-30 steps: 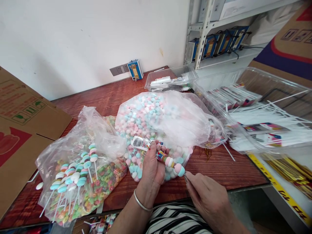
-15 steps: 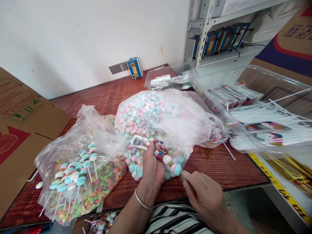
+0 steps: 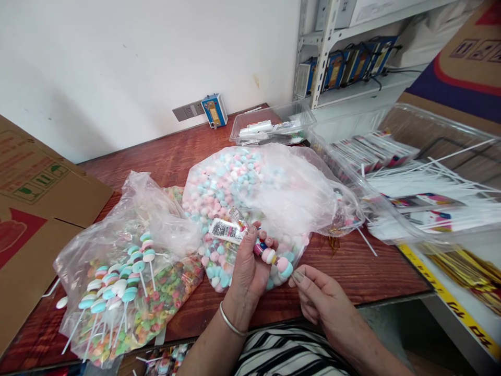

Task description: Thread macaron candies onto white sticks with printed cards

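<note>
My left hand (image 3: 252, 261) is closed around a printed plastic candy wrapper (image 3: 225, 230), its white barcode end sticking out to the left. From that wrapper's other end, a marshmallow lollipop (image 3: 278, 262) with pink, white and blue pieces points toward my right hand (image 3: 323, 295). The right thumb and forefinger pinch at its blue tip, where the stick is; most of the stick is hidden. Under and behind my left hand lies a clear bag of pastel marshmallows (image 3: 219, 183). Several finished lollipops (image 3: 113, 284) rest on a bag of gummy rings (image 3: 168, 290) to the left.
A clear plastic bin (image 3: 376, 201) of white sticks and flat wrappers stands at right. Behind the marshmallows is a smaller clear tray (image 3: 274, 125). Cardboard boxes (image 3: 50, 172) flank the wooden table (image 3: 156, 141); a blue device (image 3: 214, 110) stands by the wall.
The lollipop sits slightly deeper in the wrapper at my left hand, whose fingers have shifted. My right hand has turned a little, still pinching at the stick end.
</note>
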Tool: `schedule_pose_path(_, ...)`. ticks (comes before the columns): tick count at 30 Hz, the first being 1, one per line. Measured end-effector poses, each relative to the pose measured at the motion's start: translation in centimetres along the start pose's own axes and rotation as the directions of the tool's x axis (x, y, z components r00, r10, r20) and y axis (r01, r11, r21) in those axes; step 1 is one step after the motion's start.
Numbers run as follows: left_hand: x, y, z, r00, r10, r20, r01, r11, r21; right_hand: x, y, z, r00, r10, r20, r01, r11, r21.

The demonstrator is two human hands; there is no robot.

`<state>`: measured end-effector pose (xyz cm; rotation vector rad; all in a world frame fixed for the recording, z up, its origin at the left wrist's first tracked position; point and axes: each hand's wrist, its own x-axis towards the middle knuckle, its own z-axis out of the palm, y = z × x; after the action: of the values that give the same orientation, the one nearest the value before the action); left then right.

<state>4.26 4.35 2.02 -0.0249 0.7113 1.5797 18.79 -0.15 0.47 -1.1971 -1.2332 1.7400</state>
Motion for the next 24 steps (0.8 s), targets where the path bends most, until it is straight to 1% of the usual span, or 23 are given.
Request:
schedule_pose_path(1, 0.0, -0.1, 0.0, 1.0, -0.011, -0.012, 0.011, 1.0, -0.002, -0.1, -0.1, 0.1, 0.993, -0.113, -0.033, 0.107, 0.983, -0.15)
schedule_pose_path(2, -0.1, -0.3, 0.1, 0.999, -0.021, -0.026, 0.021, 1.0, -0.003, -0.1, -0.1, 0.1, 0.966, -0.253, -0.051, 0.224, 0.92, -0.321)
schedule_pose_path(3, -0.2, -0.6, 0.3, 0.999, -0.03, -0.041, 0.03, 1.0, -0.003, 0.0, 0.0, 0.2, 0.915, -0.401, -0.045, 0.33, 0.81, -0.485)
schedule_pose_path(4, -0.4, -0.9, 0.4, 0.998, -0.042, -0.052, 0.042, 0.999, -0.004, 0.0, 0.1, 0.3, 0.847, -0.532, -0.017, 0.408, 0.67, -0.62)
schedule_pose_path(5, -0.7, -1.2, 0.6, 0.997, -0.053, -0.051, 0.053, 0.999, -0.007, 0.2, 0.2, 0.4, 0.774, -0.633, 0.024, 0.457, 0.532, -0.713)
schedule_pose_path(6, -1.0, -1.5, 0.8, 0.997, -0.07, -0.038, 0.069, 0.998, -0.011, 0.4, 0.4, 0.5, 0.712, -0.699, 0.064, 0.483, 0.422, -0.767)
schedule_pose_path(7, -1.2, -1.8, 1.0, 0.996, -0.091, -0.017, 0.091, 0.996, -0.016, 0.6, 0.5, 0.5, 0.671, -0.736, 0.09, 0.496, 0.356, -0.792)
schedule_pose_path(8, -1.4, -1.9, 1.1, 0.994, -0.113, 0.008, 0.113, 0.993, -0.02, 0.8, 0.6, 0.5, 0.657, -0.748, 0.093, 0.499, 0.339, -0.797)
schedule_pose_path(9, -1.6, -2.0, 1.2, 0.991, -0.132, 0.029, 0.133, 0.991, -0.024, 0.9, 0.7, 0.5, 0.664, -0.744, 0.076, 0.497, 0.363, -0.788)
schedule_pose_path(12, -1.2, -1.3, 1.0, 0.989, -0.134, 0.058, 0.137, 0.99, -0.037, 1.0, 0.5, 0.1, 0.734, -0.679, -0.007, 0.472, 0.518, -0.713)
schedule_pose_path(16, 0.2, 0.4, 0.5, 0.998, -0.041, 0.04, 0.043, 0.998, -0.055, 0.5, 0.1, -0.4, 0.837, -0.543, -0.062, 0.421, 0.713, -0.561)
schedule_pose_path(18, 0.7, 1.0, 0.4, 0.999, -0.014, 0.038, 0.017, 0.996, -0.087, 0.3, 0.0, -0.4, 0.918, -0.391, -0.067, 0.339, 0.86, -0.381)
schedule_pose_path(19, 0.9, 1.2, 0.4, 0.999, -0.006, 0.046, 0.011, 0.994, -0.107, 0.3, 0.0, -0.3, 0.959, -0.278, -0.052, 0.258, 0.936, -0.238)
schedule_pose_path(20, 0.9, 1.3, 0.5, 0.998, 0.001, 0.056, 0.006, 0.992, -0.127, 0.4, 0.0, -0.1, 0.988, -0.151, -0.015, 0.15, 0.986, -0.074)
schedule_pose_path(21, 1.0, 1.3, 0.5, 0.998, 0.007, 0.061, 0.001, 0.99, -0.139, 0.4, 0.1, 0.1, 0.999, -0.031, 0.043, 0.027, 0.996, 0.086)
schedule_pose_path(22, 0.9, 1.2, 0.6, 0.998, 0.014, 0.061, -0.005, 0.99, -0.143, 0.5, 0.2, 0.3, 0.992, 0.062, 0.107, -0.084, 0.972, 0.217)
schedule_pose_path(23, 0.9, 1.2, 0.7, 0.998, 0.019, 0.055, -0.011, 0.99, -0.14, 0.5, 0.3, 0.5, 0.98, 0.119, 0.159, -0.163, 0.938, 0.307)
schedule_pose_path(24, 0.8, 1.0, 0.8, 0.999, 0.021, 0.044, -0.015, 0.991, -0.132, 0.5, 0.3, 0.7, 0.972, 0.143, 0.188, -0.203, 0.913, 0.353)
